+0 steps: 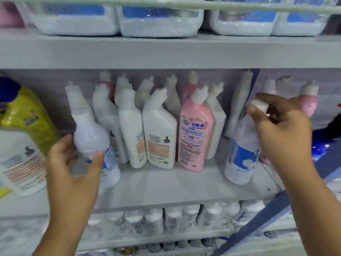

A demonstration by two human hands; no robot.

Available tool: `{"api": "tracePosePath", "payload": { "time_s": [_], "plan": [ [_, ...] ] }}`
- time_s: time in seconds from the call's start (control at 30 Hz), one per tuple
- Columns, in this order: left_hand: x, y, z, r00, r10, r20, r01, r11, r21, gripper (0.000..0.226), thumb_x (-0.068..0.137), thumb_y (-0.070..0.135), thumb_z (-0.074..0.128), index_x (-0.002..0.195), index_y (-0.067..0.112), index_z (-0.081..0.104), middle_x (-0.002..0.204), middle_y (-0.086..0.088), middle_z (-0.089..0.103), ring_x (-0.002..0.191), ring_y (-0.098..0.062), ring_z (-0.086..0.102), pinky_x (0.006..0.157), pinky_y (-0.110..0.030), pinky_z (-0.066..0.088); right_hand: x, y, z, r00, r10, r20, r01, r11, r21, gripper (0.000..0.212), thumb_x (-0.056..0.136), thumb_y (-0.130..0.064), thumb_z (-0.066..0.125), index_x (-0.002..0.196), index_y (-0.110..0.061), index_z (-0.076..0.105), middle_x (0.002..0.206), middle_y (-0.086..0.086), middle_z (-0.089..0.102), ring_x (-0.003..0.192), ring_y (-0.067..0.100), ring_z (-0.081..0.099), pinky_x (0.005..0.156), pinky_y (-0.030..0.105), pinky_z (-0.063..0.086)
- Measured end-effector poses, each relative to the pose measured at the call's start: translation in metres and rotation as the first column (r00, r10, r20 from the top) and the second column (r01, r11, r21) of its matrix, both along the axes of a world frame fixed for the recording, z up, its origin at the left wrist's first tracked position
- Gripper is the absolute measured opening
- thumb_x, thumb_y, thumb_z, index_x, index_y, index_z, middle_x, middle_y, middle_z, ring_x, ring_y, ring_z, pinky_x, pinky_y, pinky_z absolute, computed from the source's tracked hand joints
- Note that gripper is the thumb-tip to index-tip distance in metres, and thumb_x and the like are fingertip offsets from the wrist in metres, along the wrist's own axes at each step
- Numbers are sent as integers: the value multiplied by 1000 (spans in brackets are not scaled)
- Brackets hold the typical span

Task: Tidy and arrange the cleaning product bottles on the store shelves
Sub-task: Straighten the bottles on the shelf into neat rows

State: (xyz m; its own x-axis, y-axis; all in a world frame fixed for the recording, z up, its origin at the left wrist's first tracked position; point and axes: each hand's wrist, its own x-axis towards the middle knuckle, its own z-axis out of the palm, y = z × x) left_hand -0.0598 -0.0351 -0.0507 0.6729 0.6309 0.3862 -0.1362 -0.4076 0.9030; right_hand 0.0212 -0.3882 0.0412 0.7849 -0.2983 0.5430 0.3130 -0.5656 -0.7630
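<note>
White bottle [92, 139] at left w/ blue-and-white label, body pale, almost lilac-tinted. White bottle [239, 154] at right: bright blue label patch w/ white shapes, white cap [259, 106]. Mid shelf [166, 182] is plain pale grey-white. Angled-neck bottles [160, 133] white, back labels w/ orange stripes & small dark print. Pink bottle [195, 133] in centre: white cap, blue characters, blue-and-white label panel. Second pink bottle [309, 102] far right, white cap. Yellow bottle [27, 119] far left w/ dark blue top. Upper-shelf jugs [156, 23] white w/ blue labels. Lower-shelf bottles [173, 220] white, greyish print.
</note>
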Motion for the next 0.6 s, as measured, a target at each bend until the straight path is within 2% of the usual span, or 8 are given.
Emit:
{"api": "tracePosePath", "payload": {
  "time_s": [0.03, 0.1, 0.2, 0.27, 0.33, 0.4, 0.5, 0.6],
  "plan": [
    [3, 0, 4, 999, -33, 29, 33, 999, -8, 59, 88, 26, 79, 140, 27, 50, 138, 4, 61, 125, -14, 61, 105, -41, 50, -12, 8, 0, 1000, 13, 9, -13, 1000, 0, 27, 94, -32, 71, 121, -31, 70, 106, -6, 69, 86, 7, 64, 84, 27, 53],
    [10, 6, 6, 992, -123, -9, 123, 992, -3, 60, 86, 25, 81, 139, 30, 52, 135, 7, 63, 122, -12, 63, 103, -43, 52, -28, 28, 0, 997, 63, 47, -64, 998, 17, 25, 92, -30, 73, 117, -31, 70, 101, -4, 70, 81, 11, 64, 80, 27, 54],
    [20, 22, 0, 982, -168, -90, 166, 986, -29, 62, 81, 24, 85, 133, 35, 53, 126, 16, 66, 114, -1, 64, 98, -41, 55, -35, 63, -3, 982, 183, 56, -186, 981, 50, 23, 92, -23, 73, 112, -34, 70, 95, -7, 68, 69, 6, 60, 68, 14, 49],
    [20, 23, -1, 975, -182, -129, 178, 983, -43, 61, 80, 23, 86, 126, 41, 51, 117, 26, 64, 104, 14, 61, 92, -29, 53, -35, 89, -7, 964, 261, 55, -265, 961, 82, 23, 91, -21, 73, 110, -35, 70, 93, -13, 65, 69, 0, 59, 68, 11, 47],
    [19, 23, -1, 968, -206, -146, 199, 978, -58, 61, 80, 25, 86, 124, 46, 49, 111, 37, 61, 97, 22, 58, 84, -19, 48, -34, 115, -9, 946, 319, 60, -323, 941, 99, 24, 91, -21, 73, 109, -37, 70, 95, -15, 66, 74, -1, 60, 72, 12, 46],
    [19, 28, -2, 960, -228, -163, 219, 973, -68, 63, 80, 27, 86, 128, 47, 50, 109, 42, 60, 98, 22, 58, 84, -17, 48, -30, 142, -11, 931, 361, 59, -365, 925, 104, 25, 91, -19, 73, 106, -39, 70, 91, -19, 65, 75, -2, 59, 72, 9, 43],
    [18, 37, -5, 950, -268, -159, 261, 963, -62, 67, 77, 29, 87, 133, 40, 52, 111, 39, 62, 101, 16, 62, 88, -23, 52, -24, 180, -13, 911, 411, 25, -411, 904, 118, 27, 91, -16, 74, 108, -36, 70, 86, -21, 61, 74, -2, 58, 71, 9, 43],
    [16, 43, -6, 933, -332, -135, 322, 942, -91, 73, 76, 30, 88, 137, 44, 50, 119, 35, 63, 107, 10, 63, 90, -20, 49, -22, 204, -20, 914, 405, 7, -405, 911, 84, 29, 90, -21, 73, 115, -35, 71, 95, -21, 60, 80, 11, 58, 77, 23, 51]
  ]
}}
